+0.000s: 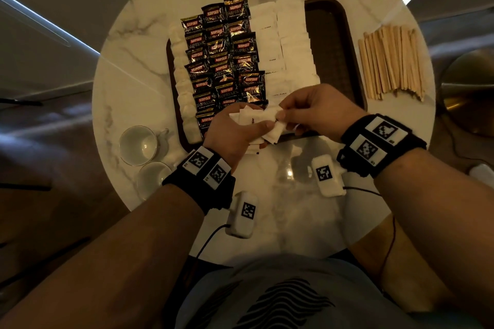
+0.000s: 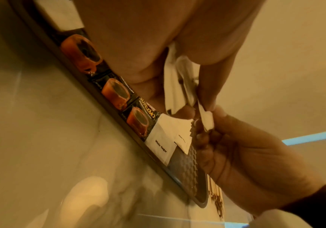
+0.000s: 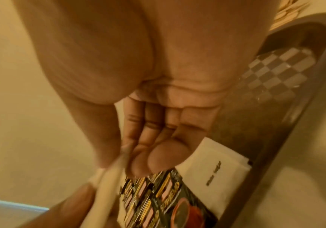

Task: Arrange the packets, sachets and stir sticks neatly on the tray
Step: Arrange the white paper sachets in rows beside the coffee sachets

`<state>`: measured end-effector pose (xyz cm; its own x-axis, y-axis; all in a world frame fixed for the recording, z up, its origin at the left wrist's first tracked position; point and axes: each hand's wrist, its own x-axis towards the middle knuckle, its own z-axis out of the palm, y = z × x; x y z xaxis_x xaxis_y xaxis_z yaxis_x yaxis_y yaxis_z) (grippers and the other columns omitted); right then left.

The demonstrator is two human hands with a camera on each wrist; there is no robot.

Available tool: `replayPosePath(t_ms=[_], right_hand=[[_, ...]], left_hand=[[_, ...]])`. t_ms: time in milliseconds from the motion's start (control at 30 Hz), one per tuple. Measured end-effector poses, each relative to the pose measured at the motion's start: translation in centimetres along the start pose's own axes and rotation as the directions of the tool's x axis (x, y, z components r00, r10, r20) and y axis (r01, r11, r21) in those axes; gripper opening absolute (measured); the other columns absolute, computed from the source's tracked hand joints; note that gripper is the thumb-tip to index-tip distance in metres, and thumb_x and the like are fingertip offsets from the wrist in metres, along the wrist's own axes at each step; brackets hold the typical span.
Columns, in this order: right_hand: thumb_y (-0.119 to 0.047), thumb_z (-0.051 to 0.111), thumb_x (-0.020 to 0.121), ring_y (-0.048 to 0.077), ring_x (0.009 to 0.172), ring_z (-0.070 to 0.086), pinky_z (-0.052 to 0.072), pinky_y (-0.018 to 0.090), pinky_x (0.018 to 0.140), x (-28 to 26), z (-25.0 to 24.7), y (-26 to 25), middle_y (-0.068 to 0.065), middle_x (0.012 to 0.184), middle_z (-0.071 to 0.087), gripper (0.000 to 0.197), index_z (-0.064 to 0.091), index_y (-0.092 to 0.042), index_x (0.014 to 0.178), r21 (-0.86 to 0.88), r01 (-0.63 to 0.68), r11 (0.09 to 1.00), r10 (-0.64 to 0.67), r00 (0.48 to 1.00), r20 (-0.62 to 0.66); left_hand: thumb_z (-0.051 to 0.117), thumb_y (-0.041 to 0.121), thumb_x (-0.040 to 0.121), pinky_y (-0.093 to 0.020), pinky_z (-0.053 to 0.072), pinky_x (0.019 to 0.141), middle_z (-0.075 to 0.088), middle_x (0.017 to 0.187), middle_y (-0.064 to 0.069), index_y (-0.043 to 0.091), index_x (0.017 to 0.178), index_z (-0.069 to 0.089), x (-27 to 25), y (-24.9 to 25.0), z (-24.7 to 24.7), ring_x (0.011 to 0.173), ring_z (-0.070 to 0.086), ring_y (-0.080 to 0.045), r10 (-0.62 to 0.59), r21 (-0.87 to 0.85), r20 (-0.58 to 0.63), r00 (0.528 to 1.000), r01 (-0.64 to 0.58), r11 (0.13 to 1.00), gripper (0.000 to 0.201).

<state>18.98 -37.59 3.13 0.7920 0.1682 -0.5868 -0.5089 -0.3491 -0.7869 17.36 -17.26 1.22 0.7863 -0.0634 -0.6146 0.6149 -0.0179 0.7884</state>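
On the marble table (image 1: 128, 43), my left hand (image 1: 232, 136) grips white sugar sachets (image 1: 251, 121); my right hand (image 1: 310, 109) pinches one. Next I lay it in the tray (image 1: 334, 43)'s near white row.

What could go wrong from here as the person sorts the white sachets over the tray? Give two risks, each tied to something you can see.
1. The left hand grips a loose fan of white sachets while the right hand pinches one; some may slip onto the coffee packets.
2. The stir sticks lie off the tray, near the table's edge; a passing wrist might scatter them.
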Motion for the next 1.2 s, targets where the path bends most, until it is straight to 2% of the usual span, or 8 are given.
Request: replayPosePath(t_ms=[167,267,433,600,733,867,1033,1200], right_hand=[[-0.009,0.074,0.094,0.021,0.08,0.077,0.065,0.028,0.073,-0.3,0.4,1.3,0.016,0.094,0.079,0.015,0.073,-0.001,0.107,0.172,0.023,0.985,-0.006,0.995,-0.101],[-0.011,0.077,0.093,0.021,0.085,0.078,0.066,0.037,0.079,-0.4,0.1,2.1,0.012,0.094,0.079,0.013,0.075,-0.006,0.105,0.085,0.008,0.996,0.002,0.993,-0.115],[-0.017,0.077,0.093,0.015,0.089,0.077,0.065,0.032,0.079,0.1,-2.3,3.9,0.003,0.099,0.076,0.014,0.075,-0.017,0.107,0.208,-0.07,0.976,0.151,0.901,-0.406],[-0.011,0.076,0.094,0.021,0.088,0.078,0.066,0.036,0.079,1.4,-3.5,4.8,0.011,0.099,0.077,0.011,0.074,-0.008,0.104,0.301,-0.131,0.944,0.264,0.849,-0.458],[-0.015,0.077,0.093,0.016,0.089,0.076,0.065,0.035,0.078,2.3,-3.5,4.9,0.005,0.1,0.075,0.007,0.074,-0.016,0.099,0.249,-0.192,0.949,0.292,0.835,-0.466],[-0.021,0.079,0.092,0.013,0.084,0.074,0.065,0.031,0.074,2.9,-3.2,5.1,0.003,0.096,0.075,0.012,0.076,-0.014,0.102,0.141,-0.207,0.968,0.251,0.816,-0.521],[-0.029,0.081,0.09,0.016,0.079,0.074,0.066,0.039,0.077,3.4,-2.7,5.5,0.001,0.086,0.074,0.013,0.076,-0.017,0.093,0.024,-0.233,0.972,0.205,0.794,-0.572],[-0.036,0.083,0.086,0.02,0.079,0.072,0.065,0.045,0.08,3.0,-2.7,5.7,0.0,0.088,0.072,0.022,0.071,-0.02,0.094,-0.036,-0.231,0.972,0.164,0.784,-0.599]], left_hand=[[0.091,0.001,0.068,-0.053,0.063,0.078,0.077,0.089,-0.007,0.02,0.095,0.07,0.0,0.1,0.3,0.087,0.077,-0.032,0.006,0.064,-0.01,1.0,-0.005,0.998,0.039],[0.089,0.0,0.07,-0.053,0.063,0.076,0.077,0.093,-0.014,0.016,0.095,0.07,0.0,-0.1,0.6,0.088,0.076,-0.036,-0.009,0.07,-0.022,1.0,0.01,0.998,0.036],[0.059,-0.012,0.09,-0.042,0.062,0.067,0.071,0.087,-0.018,0.003,0.108,0.061,-0.3,0.1,1.2,0.075,0.07,-0.029,-0.128,-0.128,0.01,0.992,0.129,0.983,0.023],[0.036,-0.015,0.085,-0.046,0.063,0.077,0.069,0.11,-0.027,-0.004,0.127,0.057,-0.4,0.0,0.2,0.094,0.073,-0.036,-0.26,-0.268,0.021,0.965,0.256,0.929,0.048],[0.038,-0.021,0.087,-0.045,0.062,0.082,0.069,0.123,-0.026,0.001,0.134,0.055,-0.5,-0.4,-0.3,0.103,0.074,-0.037,-0.254,-0.292,0.012,0.967,0.246,0.924,0.054],[0.044,-0.023,0.09,-0.045,0.064,0.078,0.069,0.121,-0.022,0.009,0.124,0.059,-0.6,-0.6,-0.5,0.101,0.074,-0.036,-0.232,-0.316,0.008,0.973,0.223,0.922,0.05],[0.051,-0.023,0.089,-0.053,0.063,0.082,0.067,0.123,-0.019,0.008,0.133,0.056,-0.6,-0.9,-0.6,0.108,0.069,-0.039,-0.254,-0.276,-0.006,0.967,0.243,0.93,0.054],[0.061,-0.023,0.086,-0.046,0.064,0.076,0.069,0.116,-0.017,0.01,0.117,0.061,-0.7,-0.9,-0.5,0.1,0.071,-0.033,-0.194,-0.21,-0.038,0.98,0.181,0.961,0.045]])
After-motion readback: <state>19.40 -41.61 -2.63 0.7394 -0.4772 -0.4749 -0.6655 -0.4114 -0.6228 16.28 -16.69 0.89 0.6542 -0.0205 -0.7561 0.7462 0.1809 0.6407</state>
